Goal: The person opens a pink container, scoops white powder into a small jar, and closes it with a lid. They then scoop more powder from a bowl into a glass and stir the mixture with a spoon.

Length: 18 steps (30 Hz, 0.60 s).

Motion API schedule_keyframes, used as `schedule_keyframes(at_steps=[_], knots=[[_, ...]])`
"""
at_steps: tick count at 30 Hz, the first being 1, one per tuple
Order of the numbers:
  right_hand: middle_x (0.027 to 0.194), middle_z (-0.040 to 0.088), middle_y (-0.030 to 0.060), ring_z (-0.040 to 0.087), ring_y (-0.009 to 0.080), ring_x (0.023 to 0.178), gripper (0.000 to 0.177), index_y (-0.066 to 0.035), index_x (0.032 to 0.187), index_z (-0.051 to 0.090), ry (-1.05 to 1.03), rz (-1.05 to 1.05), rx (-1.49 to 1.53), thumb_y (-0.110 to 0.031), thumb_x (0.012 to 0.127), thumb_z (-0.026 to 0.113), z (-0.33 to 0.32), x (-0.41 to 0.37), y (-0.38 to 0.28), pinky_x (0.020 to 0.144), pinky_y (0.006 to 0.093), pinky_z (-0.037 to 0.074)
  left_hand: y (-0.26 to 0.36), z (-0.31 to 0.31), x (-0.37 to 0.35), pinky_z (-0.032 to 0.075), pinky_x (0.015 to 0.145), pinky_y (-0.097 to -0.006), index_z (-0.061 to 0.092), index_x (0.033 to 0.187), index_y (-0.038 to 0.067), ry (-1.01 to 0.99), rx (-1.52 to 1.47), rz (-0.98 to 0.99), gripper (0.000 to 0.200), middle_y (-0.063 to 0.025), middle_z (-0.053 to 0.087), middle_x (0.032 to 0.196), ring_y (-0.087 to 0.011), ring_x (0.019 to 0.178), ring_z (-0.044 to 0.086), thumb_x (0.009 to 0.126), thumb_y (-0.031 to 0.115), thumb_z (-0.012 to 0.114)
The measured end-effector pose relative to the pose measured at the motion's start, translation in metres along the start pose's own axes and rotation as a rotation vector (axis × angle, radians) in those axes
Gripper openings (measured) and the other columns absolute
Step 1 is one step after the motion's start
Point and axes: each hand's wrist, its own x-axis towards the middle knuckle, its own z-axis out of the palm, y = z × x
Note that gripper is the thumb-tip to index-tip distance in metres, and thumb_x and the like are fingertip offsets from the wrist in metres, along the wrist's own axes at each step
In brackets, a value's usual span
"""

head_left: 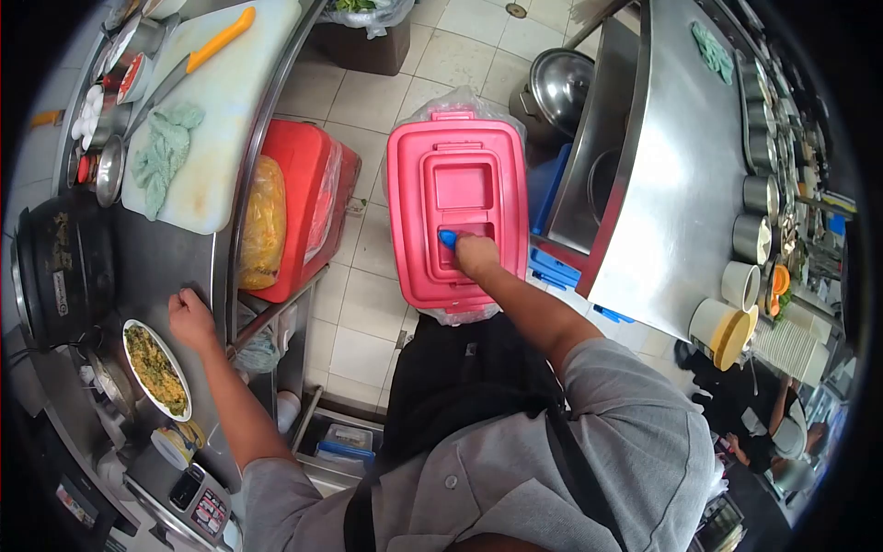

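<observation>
My right hand (476, 256) is closed around a small blue object (448, 239), of which only a rounded end shows. It is over the lower recess of the pink lid (460, 188) on a floor-standing plastic tub. My left hand (191, 317) rests on the steel counter at the left, fingers curled in, with nothing visible in it. Close beside it lies an oval white plate (184, 397) of yellow rice-like food with green bits.
A white cutting board (221, 120) bears a yellow-handled knife (221, 40) and a green cloth (166, 156). A red bin (299, 198) with a yellow bag stands beneath the left counter. Along the right steel counter (685, 156) are several metal pots. Another person (763, 414) is at far right.
</observation>
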Motion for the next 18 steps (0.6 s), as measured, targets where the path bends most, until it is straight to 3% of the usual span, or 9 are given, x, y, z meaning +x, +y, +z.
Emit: schedule_keyframes(at_steps=[3, 5, 7, 9, 11, 12, 14, 18], knots=[[0.087, 0.069, 0.0157, 0.068, 0.0377, 0.076, 0.017, -0.008, 0.086, 0.066, -0.083, -0.074, -0.019, -0.021, 0.077, 0.058, -0.035, -0.005, 0.002, 0.067, 0.048, 0.055, 0.01, 0.001, 0.001, 0.045, 0.062, -0.0535, 0.061, 0.077, 0.001, -0.02, 0.026, -0.014, 0.037, -0.0242, 0.062, 0.074, -0.0451, 0.068, 0.059, 0.089, 0.035, 0.048], [0.095, 0.068, 0.0172, 0.067, 0.0372, 0.084, 0.02, -0.005, 0.086, 0.064, -0.148, 0.021, 0.155, -0.021, 0.08, 0.056, -0.06, -0.027, -0.001, 0.072, 0.0478, 0.052, 0.012, 0.001, -0.001, 0.044, 0.062, -0.0537, 0.061, 0.079, 0.002, -0.054, 0.09, -0.038, 0.037, -0.024, 0.063, 0.073, -0.0455, 0.068, 0.059, 0.088, 0.036, 0.048], [0.102, 0.064, 0.0234, 0.062, 0.0381, 0.099, 0.027, 0.001, 0.09, 0.063, 0.187, -0.017, 0.52, -0.025, 0.083, 0.056, -0.065, -0.049, 0.014, 0.085, 0.0465, 0.05, 0.014, 0.001, 0.0, 0.044, 0.063, -0.0537, 0.06, 0.078, 0.002, -0.055, 0.086, -0.039, 0.037, -0.0239, 0.062, 0.074, -0.0454, 0.069, 0.059, 0.089, 0.036, 0.048], [0.112, 0.06, 0.0248, 0.057, 0.0377, 0.107, 0.03, 0.004, 0.1, 0.058, 0.576, 0.195, 0.539, -0.025, 0.093, 0.051, -0.057, -0.042, 0.034, 0.089, 0.0442, 0.042, 0.014, 0.0, -0.005, 0.044, 0.064, -0.0538, 0.059, 0.078, 0.001, -0.058, 0.089, -0.058, 0.038, -0.0239, 0.062, 0.075, -0.0453, 0.069, 0.059, 0.09, 0.035, 0.048], [0.121, 0.056, 0.0281, 0.051, 0.0425, 0.116, 0.037, 0.007, 0.117, 0.052, 0.656, 0.622, 0.819, -0.024, 0.098, 0.046, 0.006, -0.014, 0.072, 0.1, 0.0444, 0.037, 0.012, -0.002, -0.009, 0.043, 0.064, -0.0538, 0.055, 0.074, 0.001, -0.069, 0.062, 0.055, 0.037, -0.0236, 0.06, 0.076, -0.0451, 0.071, 0.058, 0.092, 0.033, 0.049], [0.121, 0.056, 0.0281, 0.051, 0.0425, 0.116, 0.037, 0.007, 0.117, 0.052, 0.664, 0.62, 0.83, -0.024, 0.098, 0.046, 0.02, -0.008, 0.072, 0.1, 0.0444, 0.037, 0.01, -0.002, -0.01, 0.043, 0.064, -0.0538, 0.055, 0.074, 0.001, -0.059, 0.06, 0.062, 0.037, -0.0236, 0.06, 0.076, -0.0451, 0.071, 0.058, 0.092, 0.033, 0.049], [0.136, 0.041, 0.0363, 0.038, 0.0465, 0.13, 0.053, 0.016, 0.134, 0.035, 0.697, 0.637, 0.743, -0.022, 0.099, 0.044, 0.04, -0.008, 0.065, 0.112, 0.0462, 0.026, 0.003, 0.0, -0.012, 0.041, 0.063, -0.0528, 0.052, 0.072, 0.0, -0.068, 0.034, 0.166, 0.034, -0.0234, 0.057, 0.074, -0.045, 0.07, 0.055, 0.093, 0.028, 0.05], [0.139, 0.039, 0.0351, 0.037, 0.045, 0.131, 0.05, 0.015, 0.135, 0.036, 0.73, 0.724, 0.699, -0.019, 0.099, 0.042, 0.035, 0.005, 0.048, 0.113, 0.0446, 0.026, -0.002, -0.001, -0.012, 0.039, 0.061, -0.0509, 0.051, 0.071, -0.001, -0.106, -0.009, 0.111, 0.032, -0.0235, 0.053, 0.07, -0.0441, 0.066, 0.052, 0.093, 0.023, 0.05]])
